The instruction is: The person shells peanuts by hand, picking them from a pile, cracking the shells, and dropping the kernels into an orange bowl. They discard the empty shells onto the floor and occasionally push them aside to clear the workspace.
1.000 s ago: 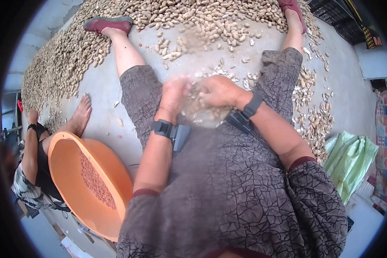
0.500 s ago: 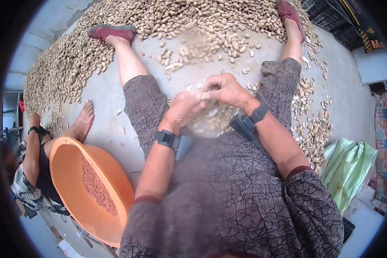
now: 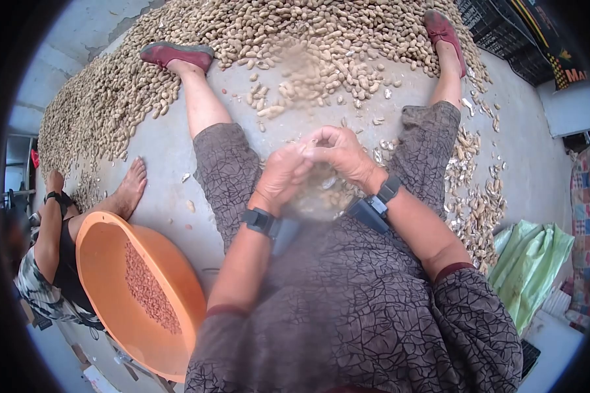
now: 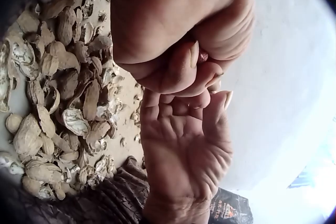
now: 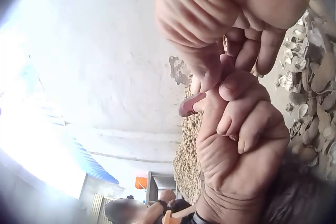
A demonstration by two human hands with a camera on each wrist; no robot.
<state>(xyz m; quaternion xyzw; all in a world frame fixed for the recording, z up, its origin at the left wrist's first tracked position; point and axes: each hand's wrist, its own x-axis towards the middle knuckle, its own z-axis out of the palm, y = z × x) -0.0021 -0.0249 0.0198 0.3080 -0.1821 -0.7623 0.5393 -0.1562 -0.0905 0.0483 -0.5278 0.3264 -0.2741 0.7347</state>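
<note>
In the head view my left hand (image 3: 285, 171) and right hand (image 3: 343, 154) meet fingertip to fingertip above my lap. The curled fingers of the left hand hold a reddish peanut kernel (image 4: 203, 56), glimpsed in a fold of the palm in the left wrist view. Bent thumb and finger of the right hand pinch a peanut against the left fingertips; it is mostly hidden by the fingers. Below both hands lies a pile of broken peanut shells (image 4: 44, 129), some showing pale insides.
A large heap of unshelled peanuts (image 3: 269, 29) spreads ahead, past my shoes. On the left an orange basin (image 3: 101, 262) contains reddish kernels (image 3: 147, 281), beside another person's foot (image 3: 132, 187). Shells (image 3: 472, 190) litter the floor at right, near a green sack (image 3: 531, 268) and black crate (image 3: 505, 42).
The hands moved quickly at first, blurred and slightly apart over the shells. Their fingertips then came together and remain so, while the head view has tilted slightly.
</note>
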